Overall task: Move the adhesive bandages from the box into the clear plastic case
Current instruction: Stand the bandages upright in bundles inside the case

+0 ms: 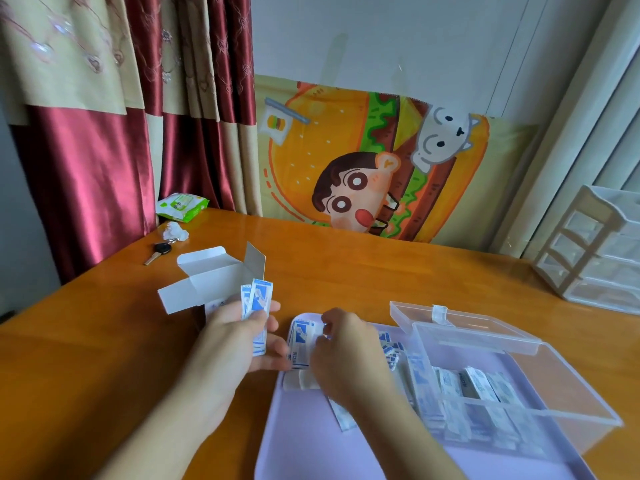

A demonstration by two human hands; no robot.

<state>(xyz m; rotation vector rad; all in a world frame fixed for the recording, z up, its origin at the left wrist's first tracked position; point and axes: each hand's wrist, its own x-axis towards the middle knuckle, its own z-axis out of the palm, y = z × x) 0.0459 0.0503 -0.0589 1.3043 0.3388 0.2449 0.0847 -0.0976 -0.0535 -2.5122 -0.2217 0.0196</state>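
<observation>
**Both hands full of bandages, case waiting at four o'clock**

Nearest me, the lilac tray carries the clear case, lid propped open, with wrapped strips already lying in its front compartments. A few loose strips lie on the tray between case and hands.

The right hand pinches a small bundle of bandages at the tray's near-left corner, their long axis running roughly twelve to six. The case lies toward four o'clock from that hand, near, and this hand is the closer one. I'd judge the loose strips the only clutter in the way.

The left hand grips a second sheaf, upright, just left of the tray.

Beyond, at eleven o'clock, the white box stands with flaps open. Farther off lie a key, a green wipes packet, and, at two o'clock, a small drawer unit.
</observation>
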